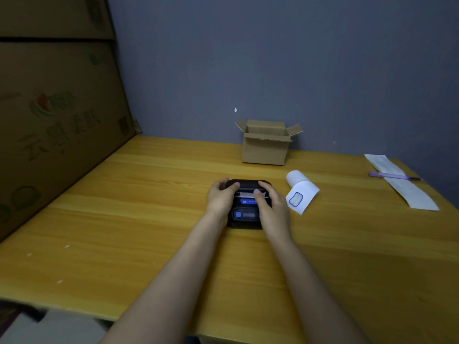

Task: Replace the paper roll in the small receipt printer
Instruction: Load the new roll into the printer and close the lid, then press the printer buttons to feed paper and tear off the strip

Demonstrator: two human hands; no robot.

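A small black receipt printer (246, 214) with blue buttons sits in the middle of the wooden table (124, 219). A short strip of white paper (244, 194) shows at its slot. My left hand (221, 197) grips the printer's left side, fingers curled over the top edge. My right hand (272, 204) lies over the right side, with the thumb pressing on the paper near the slot. A white paper roll (296, 178) lies to the right of the printer, its loose end (301, 198) unrolled and marked with a blue outline.
A small open cardboard box (265, 147) stands at the back by the grey wall. Large cardboard boxes (57, 115) line the left side. At the far right lies a long paper strip (402, 184) with a purple pen (392, 175) across it.
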